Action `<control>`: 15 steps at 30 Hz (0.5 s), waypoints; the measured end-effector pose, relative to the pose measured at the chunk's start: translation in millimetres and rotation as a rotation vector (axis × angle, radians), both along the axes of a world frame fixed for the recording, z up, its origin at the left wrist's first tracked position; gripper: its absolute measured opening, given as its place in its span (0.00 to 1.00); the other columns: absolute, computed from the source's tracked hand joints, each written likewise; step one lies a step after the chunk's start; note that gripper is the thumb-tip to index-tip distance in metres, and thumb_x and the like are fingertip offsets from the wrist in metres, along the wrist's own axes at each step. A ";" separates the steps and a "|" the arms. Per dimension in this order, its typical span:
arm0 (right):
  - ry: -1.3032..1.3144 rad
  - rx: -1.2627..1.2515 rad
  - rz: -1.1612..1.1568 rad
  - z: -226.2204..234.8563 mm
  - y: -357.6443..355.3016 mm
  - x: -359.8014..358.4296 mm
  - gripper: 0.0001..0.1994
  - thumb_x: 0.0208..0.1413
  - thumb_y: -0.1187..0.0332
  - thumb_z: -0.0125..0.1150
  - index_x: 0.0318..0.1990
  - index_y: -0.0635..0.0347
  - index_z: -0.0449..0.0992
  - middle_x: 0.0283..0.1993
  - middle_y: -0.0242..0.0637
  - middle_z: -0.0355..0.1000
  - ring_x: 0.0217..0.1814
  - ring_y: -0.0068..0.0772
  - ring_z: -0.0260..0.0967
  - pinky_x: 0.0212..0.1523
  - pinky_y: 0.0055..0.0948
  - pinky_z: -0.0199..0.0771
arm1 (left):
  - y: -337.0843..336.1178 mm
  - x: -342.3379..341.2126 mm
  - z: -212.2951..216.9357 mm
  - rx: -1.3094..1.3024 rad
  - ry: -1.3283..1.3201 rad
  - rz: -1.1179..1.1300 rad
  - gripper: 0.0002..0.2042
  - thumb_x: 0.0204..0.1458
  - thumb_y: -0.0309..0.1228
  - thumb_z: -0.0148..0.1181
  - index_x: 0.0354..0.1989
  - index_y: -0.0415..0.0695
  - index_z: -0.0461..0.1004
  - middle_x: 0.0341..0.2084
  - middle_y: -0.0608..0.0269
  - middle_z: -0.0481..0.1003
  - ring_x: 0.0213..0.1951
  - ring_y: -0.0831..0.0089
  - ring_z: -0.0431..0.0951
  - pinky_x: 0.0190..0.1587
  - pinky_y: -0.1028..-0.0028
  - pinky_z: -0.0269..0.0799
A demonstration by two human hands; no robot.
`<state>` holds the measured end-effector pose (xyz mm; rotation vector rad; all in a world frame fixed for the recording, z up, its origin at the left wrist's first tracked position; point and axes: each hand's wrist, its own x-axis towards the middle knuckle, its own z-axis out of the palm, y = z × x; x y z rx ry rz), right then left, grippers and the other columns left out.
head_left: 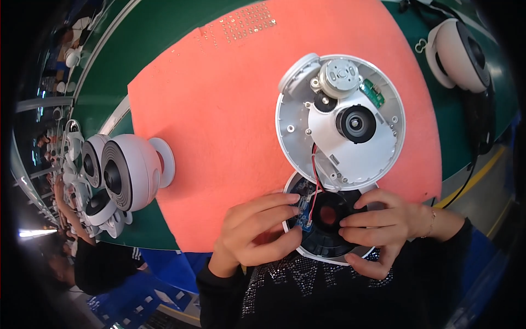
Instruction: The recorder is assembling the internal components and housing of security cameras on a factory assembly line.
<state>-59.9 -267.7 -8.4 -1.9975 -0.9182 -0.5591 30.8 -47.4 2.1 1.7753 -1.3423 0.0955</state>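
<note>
A white round housing half (pixel 342 156) lies on the mat with its inside up, showing a silver motor (pixel 339 78), a dark gear, a black hub and a small green board. Red and black wires run from it into a second white housing half (pixel 327 257), closer to me, with a black round part (pixel 330 213) and a blue circuit board (pixel 303 211). My left hand (pixel 255 230) grips this nearer half's left side, fingertips beside the blue board. Across from it, my right hand (pixel 381 227) curls over the right side, fingertips touching the black part, thumb low near the rim.
On the orange mat (pixel 219 120), small metal pieces (pixel 246 23) lie in rows at the far edge. Assembled white round devices (pixel 131 172) stand at left, another (pixel 457 55) at far right beside a black cable. A person (pixel 104 263) sits at the left.
</note>
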 end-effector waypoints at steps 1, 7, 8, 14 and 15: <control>-0.009 -0.010 0.006 -1.2 1.0 -1.0 0.12 0.35 0.68 0.62 0.31 0.43 0.69 0.31 0.29 0.68 0.35 0.27 0.67 0.34 0.27 0.67 | 0.3 -0.8 0.1 -0.004 -0.011 0.007 0.11 0.32 0.16 0.58 0.26 0.45 0.73 0.30 0.58 0.72 0.36 0.60 0.77 0.33 0.68 0.78; -0.026 0.002 -0.041 -0.5 7.6 -2.3 0.10 0.38 0.69 0.61 0.30 0.45 0.70 0.30 0.28 0.66 0.34 0.26 0.66 0.32 0.24 0.67 | 0.4 -4.7 1.3 0.005 0.009 0.038 0.15 0.27 0.16 0.61 0.26 0.49 0.74 0.28 0.60 0.70 0.34 0.62 0.76 0.34 0.68 0.78; -0.037 -0.024 -0.068 -0.5 7.7 -2.6 0.09 0.39 0.69 0.61 0.31 0.46 0.70 0.30 0.28 0.66 0.34 0.26 0.66 0.31 0.24 0.67 | -0.7 -5.5 0.9 -0.015 -0.006 0.051 0.16 0.25 0.16 0.62 0.26 0.50 0.74 0.27 0.62 0.69 0.33 0.63 0.76 0.34 0.68 0.78; -0.063 0.026 -0.113 0.1 8.8 -2.8 0.10 0.43 0.70 0.59 0.37 0.53 0.73 0.31 0.29 0.66 0.31 0.25 0.66 0.30 0.23 0.68 | -4.3 -3.1 9.3 -0.004 0.009 0.042 0.19 0.23 0.19 0.66 0.28 0.55 0.78 0.25 0.66 0.66 0.29 0.69 0.73 0.32 0.69 0.76; -0.066 0.021 -0.117 1.5 7.8 -2.8 0.10 0.43 0.70 0.59 0.37 0.53 0.73 0.31 0.29 0.66 0.31 0.25 0.66 0.30 0.23 0.68 | -5.6 -2.6 9.6 -0.009 0.006 0.038 0.19 0.23 0.19 0.66 0.28 0.55 0.78 0.25 0.66 0.66 0.29 0.69 0.73 0.32 0.69 0.76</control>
